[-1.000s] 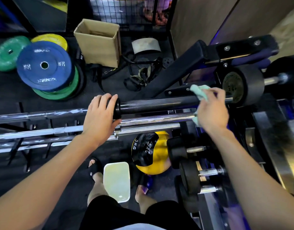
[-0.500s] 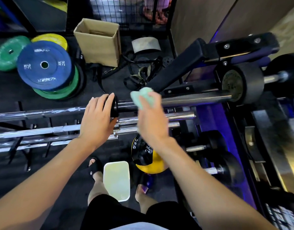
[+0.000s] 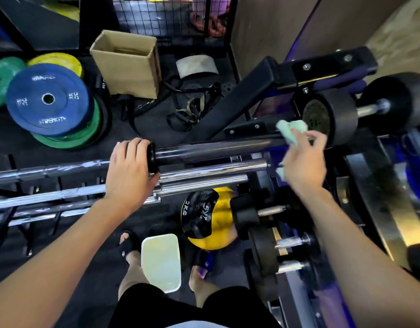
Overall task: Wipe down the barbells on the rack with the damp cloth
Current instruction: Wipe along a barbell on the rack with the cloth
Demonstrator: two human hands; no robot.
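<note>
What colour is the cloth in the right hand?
Pale mint green cloth, seen in the head view.

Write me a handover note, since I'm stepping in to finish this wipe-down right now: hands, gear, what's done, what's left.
Left hand grips the top barbell at its collar, steadying it.
Right hand holds the pale green cloth wrapped on that barbell's dark sleeve, at its far right end beside a black dumbbell.
Done: cannot be judged from this view; the sleeve looks glossy.
Left: the chrome barbells racked below. White basin sits on the floor by the feet.
</note>
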